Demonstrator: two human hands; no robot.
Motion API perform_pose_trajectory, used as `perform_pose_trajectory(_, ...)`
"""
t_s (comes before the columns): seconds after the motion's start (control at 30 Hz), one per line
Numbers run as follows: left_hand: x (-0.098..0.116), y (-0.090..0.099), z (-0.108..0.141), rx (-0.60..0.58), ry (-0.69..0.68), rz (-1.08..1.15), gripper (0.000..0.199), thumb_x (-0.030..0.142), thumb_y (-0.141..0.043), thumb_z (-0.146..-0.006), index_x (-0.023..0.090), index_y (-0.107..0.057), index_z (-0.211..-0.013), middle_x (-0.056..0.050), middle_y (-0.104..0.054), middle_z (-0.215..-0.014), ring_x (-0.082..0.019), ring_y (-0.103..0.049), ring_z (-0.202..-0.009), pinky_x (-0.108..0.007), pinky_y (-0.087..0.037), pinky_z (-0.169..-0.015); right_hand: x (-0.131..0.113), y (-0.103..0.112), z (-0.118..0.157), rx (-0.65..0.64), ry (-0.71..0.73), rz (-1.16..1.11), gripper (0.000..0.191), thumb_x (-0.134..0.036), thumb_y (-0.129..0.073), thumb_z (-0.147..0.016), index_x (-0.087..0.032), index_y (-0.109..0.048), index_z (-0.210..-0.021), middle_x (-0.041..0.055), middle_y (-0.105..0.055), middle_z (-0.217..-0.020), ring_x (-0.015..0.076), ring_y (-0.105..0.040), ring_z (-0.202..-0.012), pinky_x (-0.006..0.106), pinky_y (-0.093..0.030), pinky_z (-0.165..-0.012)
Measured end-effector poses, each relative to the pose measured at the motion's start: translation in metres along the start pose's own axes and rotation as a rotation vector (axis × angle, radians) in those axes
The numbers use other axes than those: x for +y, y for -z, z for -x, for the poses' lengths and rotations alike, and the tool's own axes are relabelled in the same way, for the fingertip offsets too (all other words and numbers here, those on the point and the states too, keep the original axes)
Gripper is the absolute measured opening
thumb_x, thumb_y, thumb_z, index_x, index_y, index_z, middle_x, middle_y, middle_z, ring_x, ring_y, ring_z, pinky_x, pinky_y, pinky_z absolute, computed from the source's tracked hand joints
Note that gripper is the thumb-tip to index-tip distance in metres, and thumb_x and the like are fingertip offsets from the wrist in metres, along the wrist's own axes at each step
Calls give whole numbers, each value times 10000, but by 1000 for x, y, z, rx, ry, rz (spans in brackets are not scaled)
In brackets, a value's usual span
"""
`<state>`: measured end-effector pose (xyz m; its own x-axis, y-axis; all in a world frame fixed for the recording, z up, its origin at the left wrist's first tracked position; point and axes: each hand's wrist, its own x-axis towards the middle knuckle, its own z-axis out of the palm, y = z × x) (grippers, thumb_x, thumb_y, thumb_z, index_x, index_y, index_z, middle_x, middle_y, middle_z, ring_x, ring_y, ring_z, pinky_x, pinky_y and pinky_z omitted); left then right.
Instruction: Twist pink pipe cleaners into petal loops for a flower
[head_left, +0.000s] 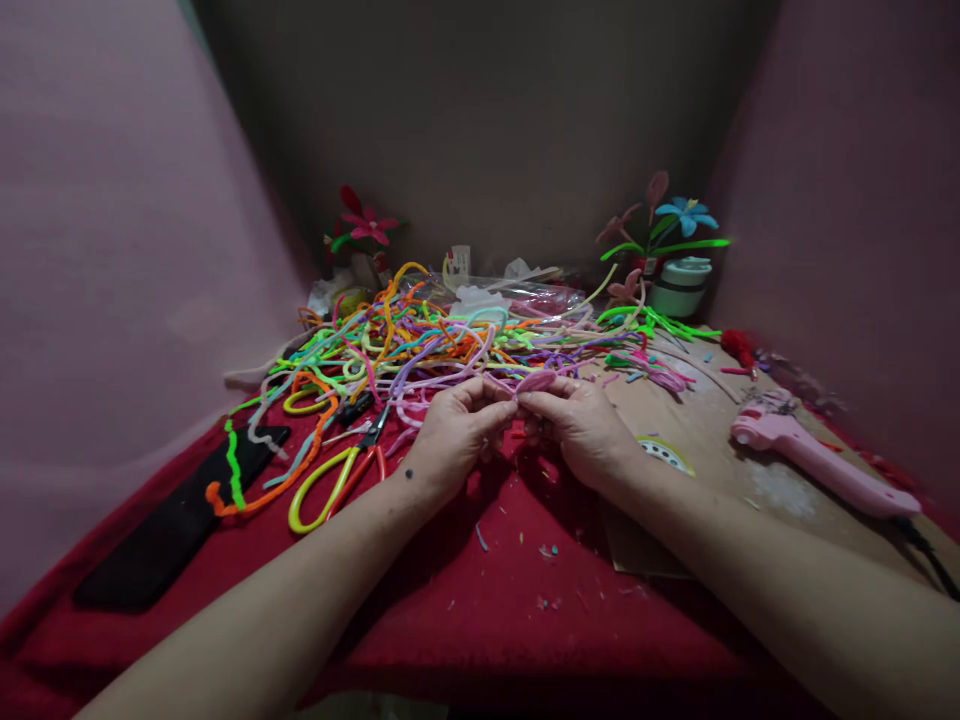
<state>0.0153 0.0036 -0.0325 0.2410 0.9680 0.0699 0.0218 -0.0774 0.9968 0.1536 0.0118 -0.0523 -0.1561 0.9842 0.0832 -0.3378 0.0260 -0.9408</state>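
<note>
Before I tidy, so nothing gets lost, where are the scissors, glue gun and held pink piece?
Scissors [372,434]: head view, metal near the handles.
Glue gun [825,458]: head view, pink body.
Pink piece [537,382]: head view, rounded part.

Scissors [355,452] lie before piled pipe cleaners [424,340], glue gun [821,457] right.

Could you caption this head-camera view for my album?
Left hand and right hand pinch a pink pipe-cleaner piece above a red tablecloth, before tangled colourful pipe cleaners, scissors nearby.
</note>
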Motion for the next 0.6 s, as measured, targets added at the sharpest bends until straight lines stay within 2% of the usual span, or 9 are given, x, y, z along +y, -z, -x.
perform_pose_trajectory(0.13, 1, -1, 0, -10, -35, 52, 155, 262, -627, -729, 168, -568, -838, 42, -545, -615, -52, -415, -427, -177, -312, -387, -1, -1, 1, -10, -24, 14, 39, -178, -605, -652, -143, -596, -668, -39, -528, -520, 65, -439, -424, 197, -335, -412)
perform_pose_trajectory(0.27, 1, -1, -1, 22, -61, 49, 127, 236, -657, -691, 152, -593, -762, 4, -608, -709, -86, -524, -560, -188, -386, -485, -1, -2, 2, -32, -45, 11, 62, -193, -607, -655, -143, -578, -634, -36, -519, -518, 65, -432, -419, 204, -341, -407)
perform_pose_trajectory(0.6, 1, 1, -1, -6, -16, 60, 140, 277, -595, -752, 142, -586, -789, 13, -579, -670, -57, -468, -483, -178, -356, -437, -3, -1, 2, -2, -56, 42, 81, -216, -604, -671, -138, -585, -679, -33, -520, -508, 67, -433, -396, 204, -324, -391)
